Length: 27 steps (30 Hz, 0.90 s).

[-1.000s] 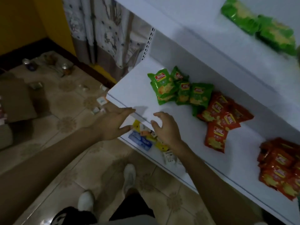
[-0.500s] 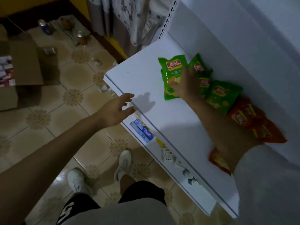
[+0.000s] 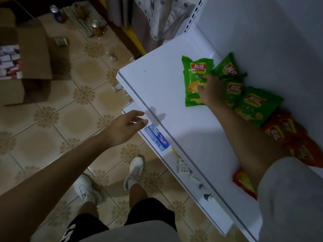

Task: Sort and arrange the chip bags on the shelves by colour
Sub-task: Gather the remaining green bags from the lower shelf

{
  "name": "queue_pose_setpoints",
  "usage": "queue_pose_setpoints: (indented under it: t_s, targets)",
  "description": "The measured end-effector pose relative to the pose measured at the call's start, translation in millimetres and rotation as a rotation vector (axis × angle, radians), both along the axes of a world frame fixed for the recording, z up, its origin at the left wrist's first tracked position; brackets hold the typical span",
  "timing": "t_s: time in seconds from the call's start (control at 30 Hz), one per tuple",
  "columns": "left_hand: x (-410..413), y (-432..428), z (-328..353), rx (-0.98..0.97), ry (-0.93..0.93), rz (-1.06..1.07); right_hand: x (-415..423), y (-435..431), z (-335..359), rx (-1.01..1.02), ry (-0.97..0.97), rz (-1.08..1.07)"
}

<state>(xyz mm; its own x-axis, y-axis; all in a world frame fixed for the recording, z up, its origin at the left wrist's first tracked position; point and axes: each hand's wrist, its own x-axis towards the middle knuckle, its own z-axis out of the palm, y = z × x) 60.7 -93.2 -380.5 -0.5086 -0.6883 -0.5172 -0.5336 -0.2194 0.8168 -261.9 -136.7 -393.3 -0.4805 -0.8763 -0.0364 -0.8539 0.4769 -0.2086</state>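
A white shelf (image 3: 166, 95) carries a cluster of green chip bags, with red chip bags (image 3: 283, 131) to their right along the back wall. My right hand (image 3: 209, 89) rests on the front green chip bag (image 3: 192, 81), thumb and fingers closed on its right side. More green bags (image 3: 255, 105) lie behind and right of that hand. One red bag (image 3: 243, 182) sits apart near the shelf's front, partly hidden by my sleeve. My left hand (image 3: 125, 126) hovers open, fingers spread, just off the shelf's front edge.
A lower shelf holds a blue toothpaste box (image 3: 157, 138) and small items. A cardboard box (image 3: 33, 55) and cans (image 3: 56, 13) stand on the tiled floor to the left. A patterned curtain (image 3: 157, 18) hangs beside the shelf's left end.
My right hand has gone from the shelf's front edge to the front green bag and closed on it. My left hand has stayed open by the shelf edge.
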Motion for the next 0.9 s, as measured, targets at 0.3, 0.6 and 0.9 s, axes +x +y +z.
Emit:
queue_pose_setpoints:
  t_s: [0.3,0.6,0.9]
  targets:
    - [4,14,-11,0.104,0.092,0.041,4,10,-20,0.093,-0.087,-0.045]
    - [-1,34,-26,0.22,0.132,0.117,31,24,0,-0.073,0.006,0.007]
    - [-24,34,-20,0.587,0.59,0.42,153,124,8,-0.168,-0.627,0.114]
